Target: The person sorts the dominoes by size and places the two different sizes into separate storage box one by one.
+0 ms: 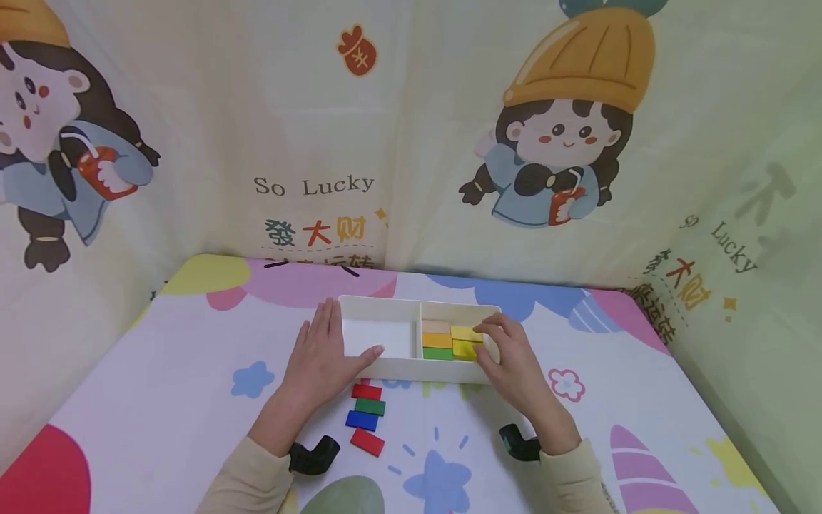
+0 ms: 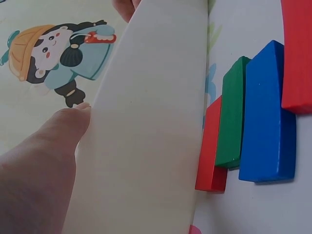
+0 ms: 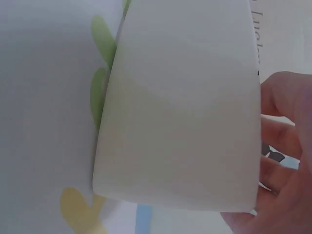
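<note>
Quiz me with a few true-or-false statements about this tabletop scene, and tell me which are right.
1. The white rectangular tray has two compartments. True.
2. The green rectangular block inside the tray lies in its left compartment. False: it is in the right compartment.
3. The blue rectangular block lies outside the tray, on the patterned white tabletop. True.
4. The left hand grips a red rectangular block. False: it is at the tray's left end.
5. The right hand is beside the tray's right end. True.
</note>
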A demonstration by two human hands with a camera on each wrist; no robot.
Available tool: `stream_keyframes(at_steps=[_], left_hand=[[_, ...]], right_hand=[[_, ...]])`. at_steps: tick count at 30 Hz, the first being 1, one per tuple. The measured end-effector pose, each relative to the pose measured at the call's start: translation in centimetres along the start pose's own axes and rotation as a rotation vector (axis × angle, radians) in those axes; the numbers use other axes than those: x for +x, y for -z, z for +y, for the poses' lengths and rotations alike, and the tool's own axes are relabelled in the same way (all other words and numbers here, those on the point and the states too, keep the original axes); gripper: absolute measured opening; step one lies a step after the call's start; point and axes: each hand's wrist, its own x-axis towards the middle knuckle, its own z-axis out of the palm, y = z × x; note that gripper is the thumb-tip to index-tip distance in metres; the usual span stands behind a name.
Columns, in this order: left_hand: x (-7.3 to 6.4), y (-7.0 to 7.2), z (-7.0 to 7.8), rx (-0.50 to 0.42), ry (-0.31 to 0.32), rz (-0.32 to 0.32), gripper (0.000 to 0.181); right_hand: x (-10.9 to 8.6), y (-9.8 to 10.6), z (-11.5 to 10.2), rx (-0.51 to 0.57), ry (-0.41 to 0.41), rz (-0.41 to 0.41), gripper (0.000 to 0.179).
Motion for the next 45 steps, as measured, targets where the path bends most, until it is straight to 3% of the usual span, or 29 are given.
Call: stream_keyframes(at_steps=[6,9,15,29,40,45], left_hand=[[-0.1,0.0,0.1,0.005,-0.001,-0.01,0.114],[0.0,0.1,0.1,0.01,0.004,-0.006,0.114],[0.1,0.0,0.1,0.007,0.007,-0.018,0.113],[0.3,0.0,-0.2,-0.018,0.005,-0.025,0.114],[0.5,0.5,-0.5,-0.056,-0.009,-0.045,0.109],[0.2,0.9,-0.5,-0.055,-0.035,-0.025,0.106]], right_hand=[[-0.5,-0.7,0.6,-0.131,-0.017,0.048,0.042],[-0.5,-1.0,0.6,-0.197,-0.028,-0.011,0.052],[-0.4,-0.6,0.4,-0.239,-0.147,-0.152,0.07],[-0.3,-1.0,0.3,-0.283,-0.175,-0.149,0.073],[-0.1,-1.0,0.5,-0.237,-0.177,-0.135,0.072],[-0.3,-1.0,0.4,-0.244,-0.186,-0.138,0.071]])
